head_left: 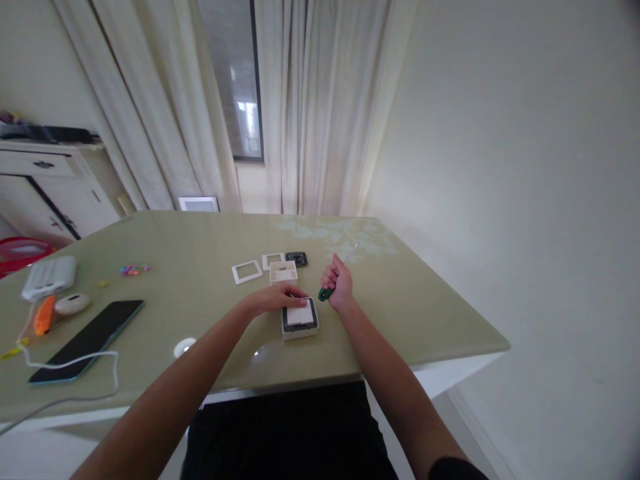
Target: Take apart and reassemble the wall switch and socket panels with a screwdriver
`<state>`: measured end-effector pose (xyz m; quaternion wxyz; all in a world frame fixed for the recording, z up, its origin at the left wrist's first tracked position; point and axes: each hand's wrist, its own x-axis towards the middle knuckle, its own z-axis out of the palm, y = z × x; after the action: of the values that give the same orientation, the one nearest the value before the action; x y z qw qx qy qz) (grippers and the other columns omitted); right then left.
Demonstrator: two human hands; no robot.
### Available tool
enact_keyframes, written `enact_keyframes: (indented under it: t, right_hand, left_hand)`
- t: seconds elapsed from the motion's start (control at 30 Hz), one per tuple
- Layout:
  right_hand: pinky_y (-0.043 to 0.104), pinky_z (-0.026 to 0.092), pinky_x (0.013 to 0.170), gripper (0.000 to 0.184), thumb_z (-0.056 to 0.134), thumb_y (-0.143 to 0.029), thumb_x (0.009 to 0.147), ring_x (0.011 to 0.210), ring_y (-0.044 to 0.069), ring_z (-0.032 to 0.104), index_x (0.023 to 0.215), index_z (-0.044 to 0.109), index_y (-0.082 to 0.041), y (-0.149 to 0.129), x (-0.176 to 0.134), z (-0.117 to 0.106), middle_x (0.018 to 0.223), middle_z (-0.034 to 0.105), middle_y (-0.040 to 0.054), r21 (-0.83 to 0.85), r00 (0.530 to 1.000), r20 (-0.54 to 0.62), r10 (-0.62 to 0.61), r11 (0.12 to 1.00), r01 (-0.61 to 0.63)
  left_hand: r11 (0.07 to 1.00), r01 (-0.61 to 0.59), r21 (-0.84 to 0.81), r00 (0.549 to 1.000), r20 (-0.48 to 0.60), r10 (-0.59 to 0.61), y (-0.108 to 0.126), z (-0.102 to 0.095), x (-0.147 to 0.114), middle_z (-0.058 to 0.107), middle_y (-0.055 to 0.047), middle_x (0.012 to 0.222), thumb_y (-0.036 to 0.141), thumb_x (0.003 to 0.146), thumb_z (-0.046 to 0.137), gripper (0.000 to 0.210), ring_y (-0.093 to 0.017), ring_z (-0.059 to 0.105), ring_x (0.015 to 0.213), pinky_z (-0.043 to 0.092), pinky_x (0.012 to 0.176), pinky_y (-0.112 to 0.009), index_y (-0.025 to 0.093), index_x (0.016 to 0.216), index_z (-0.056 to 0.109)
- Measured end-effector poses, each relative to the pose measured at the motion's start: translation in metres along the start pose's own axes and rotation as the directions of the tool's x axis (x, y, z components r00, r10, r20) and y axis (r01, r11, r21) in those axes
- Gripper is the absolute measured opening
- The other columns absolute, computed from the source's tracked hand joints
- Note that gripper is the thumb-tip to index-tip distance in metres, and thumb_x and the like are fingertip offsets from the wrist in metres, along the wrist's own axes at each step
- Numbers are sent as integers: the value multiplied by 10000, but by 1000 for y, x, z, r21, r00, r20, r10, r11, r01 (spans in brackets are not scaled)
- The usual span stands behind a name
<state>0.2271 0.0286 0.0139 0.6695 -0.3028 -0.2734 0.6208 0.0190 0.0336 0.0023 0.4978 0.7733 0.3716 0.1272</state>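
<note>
- Your left hand (276, 298) rests fingers-down on the top edge of a wall switch (300, 319) lying at frame centre on the desk (425, 313).
- Your right hand (339, 285) grips a green-handled screwdriver (336, 273), just right of the switch, tip angled up-right.
- Switch frames (247, 271) lie just behind.

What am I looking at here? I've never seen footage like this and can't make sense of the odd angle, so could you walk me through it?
There is one picture, taken by a camera worn on a person's head, looking forward and down at their own two arms; no machine is involved. They work at an olive-green table. The left hand rests on a wall switch unit. The right hand grips a green-handled screwdriver, its shaft pointing up and away. Behind lie a white frame, a smaller white frame, a cream box and a dark module. Far left lies a dark phone near a white cable.
</note>
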Motion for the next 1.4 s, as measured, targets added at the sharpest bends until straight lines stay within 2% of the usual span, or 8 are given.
enact_keyframes:
  t: [0.17,0.3,0.4,0.67,0.83,1.07,1.27,1.4]
  right_hand:
    - [202,258,322,663,787,-547,879,347,50,192,614,253,-258,1,0,0,415,262,-128,-17,1000,-26,3,1000,-3]
    - [202,265,322,656,801,-554,858,350,50,193,623,263,-261,0,-1,0,420,276,-129,-26,1000,-27,-4,1000,3]
    - [202,274,325,655,810,-556,851,356,53,199,623,272,-261,1,-1,0,425,278,-129,-31,1000,-25,-6,1000,5]
    - [206,272,332,668,796,-565,872,348,51,211,626,256,-257,1,-2,0,429,274,-128,-46,1000,-28,4,999,-5]
    - [214,275,328,678,810,-571,859,348,55,214,622,256,-260,1,-3,-1,431,280,-128,-49,1000,-24,0,999,-1]
    - [218,282,329,688,806,-572,864,349,55,208,629,241,-259,1,-2,-2,433,265,-128,-47,1000,-25,-1,999,0]
    - [222,276,331,668,803,-544,861,355,56,207,626,248,-257,1,-2,-3,440,272,-123,-41,1000,-15,-9,999,8]
    - [228,287,337,663,795,-548,869,353,60,216,634,245,-261,2,-2,-4,441,265,-123,-48,1000,-24,-5,999,4]
  left_hand:
    - [1000,-7,10,1000,-7,7,5,0,-2,827,-103,1227,684,844,764,621,-310,746,1123,567,965,-371,197,1223,825]
    - [998,-26,60,998,-54,30,12,5,-10,724,-133,1456,625,762,864,773,-344,670,1321,495,1138,-410,209,1400,732]
    - [995,-32,90,996,-77,39,13,11,-16,708,-134,1472,560,705,923,840,-363,653,1343,462,1182,-437,213,1436,699]
    - [997,-57,55,988,-139,64,7,20,-21,732,-85,1435,554,751,886,731,-342,660,1325,476,1158,-414,254,1396,717]
    - [999,-31,-44,986,-167,23,1,19,-12,817,-99,1233,650,915,684,574,-304,728,1113,572,958,-406,202,1256,797]
    - [994,5,-111,987,-159,-22,0,15,-4,834,-119,1145,591,841,791,537,-300,750,1057,590,934,-413,167,1168,827]
    - [997,-48,-57,984,-175,37,1,19,-20,761,-123,1372,557,798,845,697,-320,703,1255,550,1081,-420,200,1384,716]
    - [998,-60,20,981,-181,63,7,25,-27,777,-85,1341,485,754,888,675,-320,721,1211,548,1076,-420,239,1363,731]
